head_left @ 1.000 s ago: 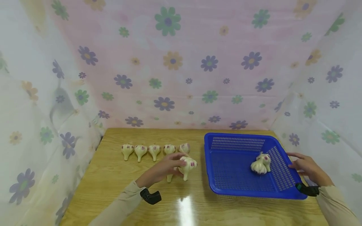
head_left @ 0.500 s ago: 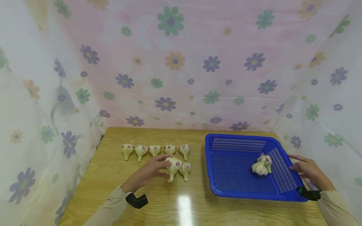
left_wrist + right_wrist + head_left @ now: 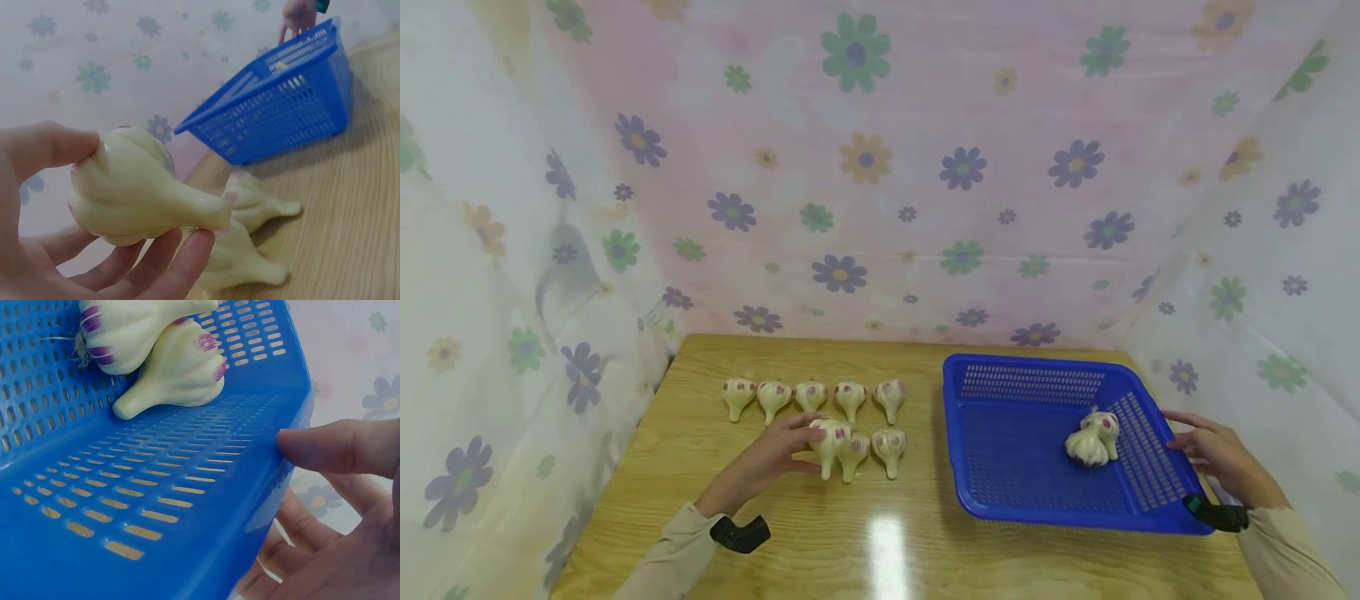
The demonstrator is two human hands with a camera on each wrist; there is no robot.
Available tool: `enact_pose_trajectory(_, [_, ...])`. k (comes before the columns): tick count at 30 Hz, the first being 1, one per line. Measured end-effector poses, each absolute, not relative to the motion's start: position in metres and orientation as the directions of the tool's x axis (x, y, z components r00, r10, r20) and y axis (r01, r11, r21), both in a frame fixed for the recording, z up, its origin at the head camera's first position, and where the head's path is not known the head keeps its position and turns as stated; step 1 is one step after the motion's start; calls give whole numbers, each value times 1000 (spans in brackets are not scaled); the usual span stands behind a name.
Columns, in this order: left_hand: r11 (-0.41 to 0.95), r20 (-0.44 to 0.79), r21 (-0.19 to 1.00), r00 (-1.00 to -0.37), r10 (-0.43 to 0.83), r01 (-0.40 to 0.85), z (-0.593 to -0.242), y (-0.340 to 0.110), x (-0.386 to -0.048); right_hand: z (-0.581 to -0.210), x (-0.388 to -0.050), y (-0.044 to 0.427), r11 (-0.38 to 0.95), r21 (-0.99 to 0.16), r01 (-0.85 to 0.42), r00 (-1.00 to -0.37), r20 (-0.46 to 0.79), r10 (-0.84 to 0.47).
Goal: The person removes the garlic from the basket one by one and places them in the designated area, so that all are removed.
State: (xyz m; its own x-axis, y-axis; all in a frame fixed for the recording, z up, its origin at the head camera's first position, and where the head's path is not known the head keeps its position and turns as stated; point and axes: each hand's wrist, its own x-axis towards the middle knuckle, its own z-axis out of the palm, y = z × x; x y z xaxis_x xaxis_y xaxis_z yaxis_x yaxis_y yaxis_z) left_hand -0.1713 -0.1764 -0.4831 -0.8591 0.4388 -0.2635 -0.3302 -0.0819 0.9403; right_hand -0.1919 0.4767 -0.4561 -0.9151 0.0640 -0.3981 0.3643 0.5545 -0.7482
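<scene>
My left hand [image 3: 767,457] holds a cream garlic bulb [image 3: 131,187] with purple patches. In the left wrist view the thumb lies on one side of the bulb and the fingers on the other. Just right of it in the head view, two garlic bulbs lie on the table, the nearer one [image 3: 853,454] and a farther one [image 3: 890,450]. At the right, my right hand [image 3: 1221,457] grips the rim of a blue plastic basket [image 3: 250,506], thumb on the rim and fingers outside. Inside the basket two garlic bulbs [image 3: 178,365] lie against each other.
Behind the held bulb, several garlic bulbs [image 3: 811,396] stand in a row along the back of the wooden table [image 3: 805,550], stems toward me. Flower-patterned cloth [image 3: 917,133] encloses the table at the back and both sides.
My left hand has carried its garlic bulb leftward, past the two bulbs in the front row. My right hand stays at the basket's rim.
</scene>
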Motion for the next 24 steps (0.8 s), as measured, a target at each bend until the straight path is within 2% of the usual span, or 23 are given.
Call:
enact_pose_trajectory(6, [-85, -281, 934, -862, 423, -346, -488, -183, -171, -462, -190, 486, 437, -800, 413, -899, -434, 55])
enact_pose_trajectory(14, [-95, -313, 921, -865, 393, -377, -495, -192, -173, -462, -193, 488, 430, -807, 404, -898, -440, 17])
enact_pose_trajectory(24, [-107, -359, 904, -871, 335, -414, -510, -201, -176, -464, -196, 482, 388, -822, 418, -901, -429, 62])
